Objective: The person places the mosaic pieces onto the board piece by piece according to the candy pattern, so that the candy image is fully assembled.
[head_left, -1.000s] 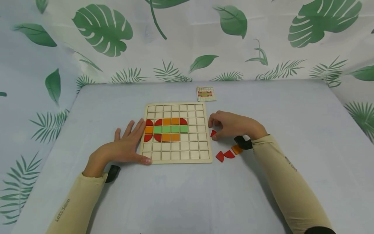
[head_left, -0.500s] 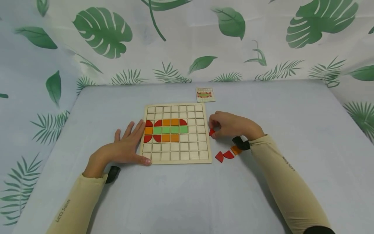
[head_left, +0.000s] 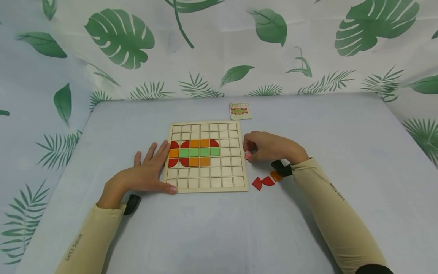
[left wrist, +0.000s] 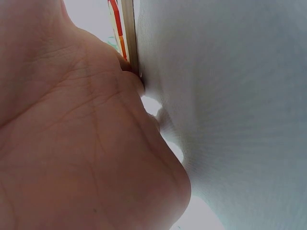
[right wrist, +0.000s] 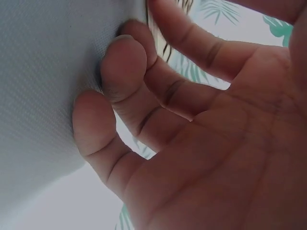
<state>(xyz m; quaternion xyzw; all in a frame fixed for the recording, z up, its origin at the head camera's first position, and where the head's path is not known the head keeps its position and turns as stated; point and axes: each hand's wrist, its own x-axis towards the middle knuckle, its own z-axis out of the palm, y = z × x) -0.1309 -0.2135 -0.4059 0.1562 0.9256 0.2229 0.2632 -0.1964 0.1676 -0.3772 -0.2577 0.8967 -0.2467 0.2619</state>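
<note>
My left hand (head_left: 145, 174) lies with spread fingers at the left edge of a wooden grid board (head_left: 227, 182), its thumb on the near left corner. In the left wrist view the palm fills much of the picture, beside the board's edge (left wrist: 129, 36). Red quarter-round tiles (head_left: 184, 144), orange square tiles (head_left: 204, 143) and a row of green square tiles (head_left: 194, 152) sit in the cells. Just off the board's right edge, my right hand (head_left: 272, 146) pinches a red quarter-round tile (head_left: 247, 155), tilted. The right wrist view shows curled fingers (right wrist: 124, 67) close to the tabletop; the tile is hidden there.
Two loose red tiles (head_left: 268, 180) and an orange tile (head_left: 276, 176) lie below the right wrist. Behind the board is a small pattern card (head_left: 240, 111). A leaf-print cloth (head_left: 219, 49) hangs along the table's far edge.
The red tile beside the board, at first lying near the right fingertips, is now pinched and tilted, its face looking paler. The left hand and board stay put.
</note>
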